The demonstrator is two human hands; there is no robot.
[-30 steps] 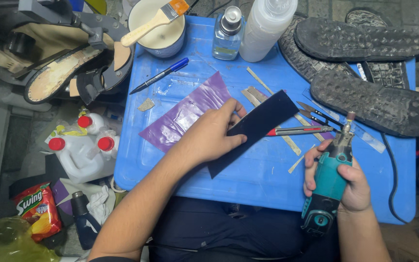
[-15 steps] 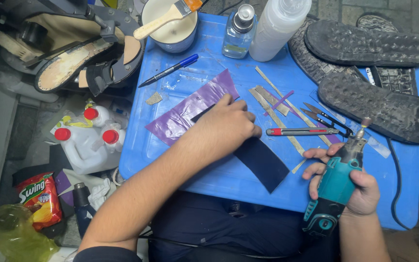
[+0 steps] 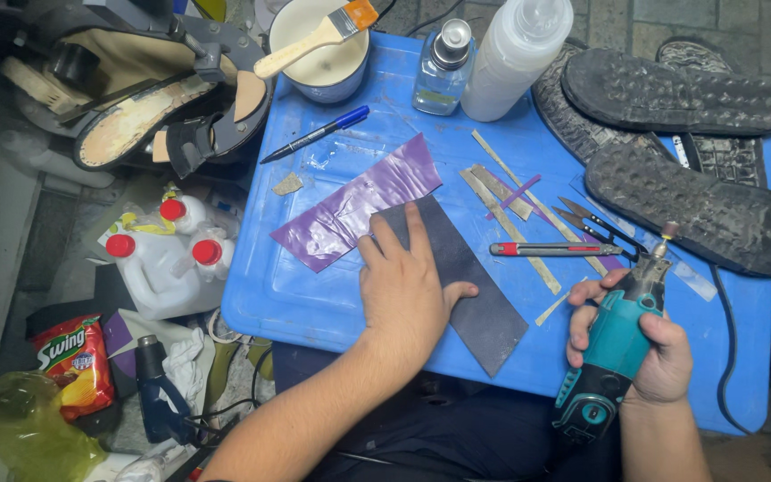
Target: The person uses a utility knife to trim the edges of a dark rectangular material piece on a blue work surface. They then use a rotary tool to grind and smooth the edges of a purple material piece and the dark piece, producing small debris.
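My left hand lies flat, fingers spread, on a dark rectangular piece of sheet material on the blue table. The piece's upper end lies beside a purple plastic sheet. My right hand grips a teal rotary tool at the table's right front, with its small grinding tip pointing up and away, clear of the dark piece.
A red-tipped utility knife, thin strips and small scissors lie mid-table. Black shoe soles are at the right. A glue pot with a brush, bottles and a blue pen stand at the back. Jugs stand on the floor at the left.
My left hand has turned the dark piece from a diagonal toward the upper right to one running down-right, and now presses it flat. My right hand with the tool stays in place.
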